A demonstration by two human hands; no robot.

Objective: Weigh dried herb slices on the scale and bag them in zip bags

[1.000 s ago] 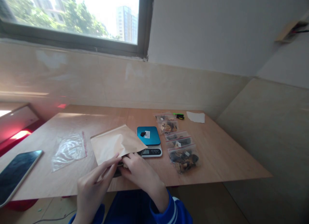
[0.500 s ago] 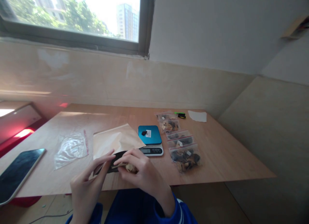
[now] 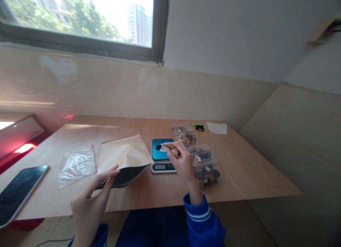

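Observation:
My left hand (image 3: 92, 193) pinches the near edge of a tan paper bag (image 3: 125, 149), whose mouth gapes toward me and shows a dark inside. Pinched in the fingers of my right hand (image 3: 183, 165) are tan dried pieces (image 3: 175, 152) that look like dried mushroom slices; I cannot make out how many. They are above the right side of a digital kitchen scale (image 3: 158, 155) with a blue top and a white base. On the scale lie a small dark piece (image 3: 158, 147) and a white label, partly behind my right fingers.
Several clear zip bags (image 3: 207, 176) of dark and tan dried pieces lie right of the scale, partly behind my right hand. Beyond them are a black-and-green pen or cutter (image 3: 199, 127) and white paper (image 3: 217, 128). Left are clear plastic bags (image 3: 77, 166) and a tablet (image 3: 22, 183).
My right hand has come out of the paper bag's mouth and moved right and away from me, over the scale, carrying the tan pieces. My left hand still holds the bag.

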